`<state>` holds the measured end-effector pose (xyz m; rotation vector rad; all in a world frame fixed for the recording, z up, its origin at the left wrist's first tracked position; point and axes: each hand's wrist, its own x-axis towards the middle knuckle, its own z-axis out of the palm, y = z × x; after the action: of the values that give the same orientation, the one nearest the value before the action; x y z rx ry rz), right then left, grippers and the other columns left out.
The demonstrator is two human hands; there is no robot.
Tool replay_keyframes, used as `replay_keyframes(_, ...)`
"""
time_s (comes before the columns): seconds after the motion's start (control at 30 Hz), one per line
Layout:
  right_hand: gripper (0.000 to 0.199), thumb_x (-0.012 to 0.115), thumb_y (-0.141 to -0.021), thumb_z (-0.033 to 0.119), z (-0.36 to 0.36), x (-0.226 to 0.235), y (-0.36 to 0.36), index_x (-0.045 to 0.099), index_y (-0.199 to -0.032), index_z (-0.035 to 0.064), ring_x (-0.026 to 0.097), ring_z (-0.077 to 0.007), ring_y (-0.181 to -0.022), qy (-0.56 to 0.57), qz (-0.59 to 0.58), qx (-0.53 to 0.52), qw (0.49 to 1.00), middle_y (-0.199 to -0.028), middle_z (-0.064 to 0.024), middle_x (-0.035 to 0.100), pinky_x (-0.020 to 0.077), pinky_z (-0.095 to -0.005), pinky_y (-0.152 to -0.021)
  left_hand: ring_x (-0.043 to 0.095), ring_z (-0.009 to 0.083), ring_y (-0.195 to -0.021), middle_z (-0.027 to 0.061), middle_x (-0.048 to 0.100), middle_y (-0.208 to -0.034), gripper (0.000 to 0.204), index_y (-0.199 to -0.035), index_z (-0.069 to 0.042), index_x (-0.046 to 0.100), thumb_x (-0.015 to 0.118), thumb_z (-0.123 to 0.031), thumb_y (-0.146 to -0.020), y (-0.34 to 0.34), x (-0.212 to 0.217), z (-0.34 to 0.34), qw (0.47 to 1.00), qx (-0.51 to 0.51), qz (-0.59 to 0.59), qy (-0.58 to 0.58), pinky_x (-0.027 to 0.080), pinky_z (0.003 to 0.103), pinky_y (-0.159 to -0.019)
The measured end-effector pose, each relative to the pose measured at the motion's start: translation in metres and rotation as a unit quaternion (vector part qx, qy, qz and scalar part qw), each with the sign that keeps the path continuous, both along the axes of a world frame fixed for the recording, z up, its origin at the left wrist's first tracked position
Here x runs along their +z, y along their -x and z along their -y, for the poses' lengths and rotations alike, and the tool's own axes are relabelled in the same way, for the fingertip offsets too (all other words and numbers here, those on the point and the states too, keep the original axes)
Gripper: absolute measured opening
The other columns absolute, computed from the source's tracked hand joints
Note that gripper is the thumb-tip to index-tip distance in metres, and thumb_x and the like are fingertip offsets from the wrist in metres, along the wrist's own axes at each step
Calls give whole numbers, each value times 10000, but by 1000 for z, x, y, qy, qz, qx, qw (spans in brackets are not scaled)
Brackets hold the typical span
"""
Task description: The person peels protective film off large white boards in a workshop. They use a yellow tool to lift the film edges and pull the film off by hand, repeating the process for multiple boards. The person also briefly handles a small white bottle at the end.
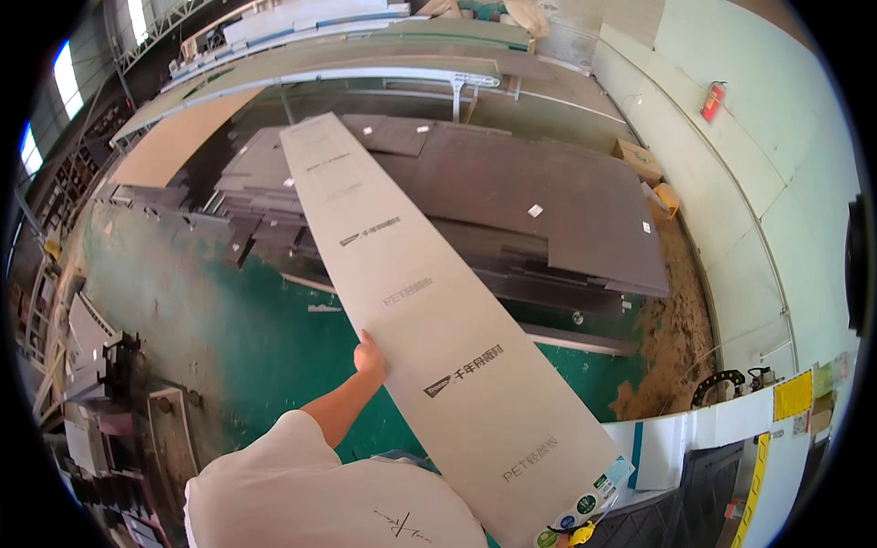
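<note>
A long, pale grey board (pixel 416 315) with dark printing slants in front of me, from the far left down to the lower right. My left hand (pixel 369 356) is closed on its left long edge, near the middle of the length, with the fingers partly hidden. Round stickers and a blue-green label (pixel 617 472) mark the near right corner. By that near end, a sliver of my right hand (pixel 568 542) shows at the picture's lower edge, beside a small yellow object (pixel 582 532) whose kind I cannot make out. Most of that hand is out of view.
Dark brown panels (pixel 493 187) lie stacked beyond the board. A conveyor frame with a metal rail (pixel 384 77) stands behind them. Cardboard boxes (pixel 638 160) sit by the right wall, below a red fire extinguisher (pixel 713 100). Dark machinery (pixel 703 493) is at the lower right.
</note>
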<state>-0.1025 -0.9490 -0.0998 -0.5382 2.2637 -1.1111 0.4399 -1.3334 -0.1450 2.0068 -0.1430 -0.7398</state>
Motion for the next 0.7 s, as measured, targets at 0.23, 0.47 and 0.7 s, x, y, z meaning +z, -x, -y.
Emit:
replay_keyframes(0.23, 373, 598, -979, 314, -101, 40, -40, 712, -1049, -34, 672, -287, -788, 17, 32, -108, 994, -914, -172, 701, 544, -407, -659, 683, 368, -1011, 223, 711, -1097, 776, -1127, 80, 663, 360, -629, -1041, -6, -8, -106, 999, -41, -25, 11, 532, 462, -878)
replay_keyframes(0.47, 388, 584, -987, 339, -197, 56, -60, 709, -1043, -24, 678, -281, -865, 70, 80, -149, 983, -937, -156, 708, 547, -426, -725, 652, 397, -1091, 237, 685, -1187, 751, -1193, 67, 634, 331, -606, -1053, 28, 11, -184, 996, -61, -58, -7, 507, 479, -933)
replay_keyframes(0.7, 318, 623, -969, 272, -302, 47, -17, 677, -1079, -22, 648, -260, -808, -20, 81, -230, 970, -881, -154, 705, 545, -415, -713, 637, 403, -1141, 255, 666, -1228, 761, -1242, 70, 613, 317, -607, -1058, 78, -9, -287, 995, -91, -42, -28, 507, 473, -955)
